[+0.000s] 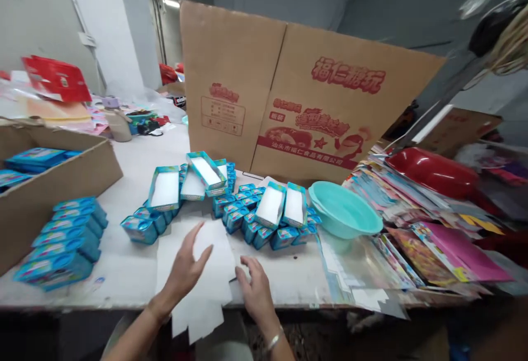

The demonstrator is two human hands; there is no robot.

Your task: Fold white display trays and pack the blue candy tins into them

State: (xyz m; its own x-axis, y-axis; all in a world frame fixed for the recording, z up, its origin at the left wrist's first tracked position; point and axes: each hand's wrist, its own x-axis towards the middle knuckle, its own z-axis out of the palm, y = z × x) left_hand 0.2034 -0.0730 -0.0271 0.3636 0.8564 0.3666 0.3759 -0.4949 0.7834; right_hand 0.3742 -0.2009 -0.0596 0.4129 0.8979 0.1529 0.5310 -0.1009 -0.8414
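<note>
Beyond white sheets lie six white-topped boxes — left hand spread, right hand loosely spread.

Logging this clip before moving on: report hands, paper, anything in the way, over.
Left hand spread over white paper, contact unclear. Right hand by the paper's right edge, thin dark item at its fingertips, grip unclear. Blue boxes just beyond.

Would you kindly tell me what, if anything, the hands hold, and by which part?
The left hand is open over the paper, holding nothing visible. A dark sliver shows by the right hand; whether it is held cannot be told.
</note>
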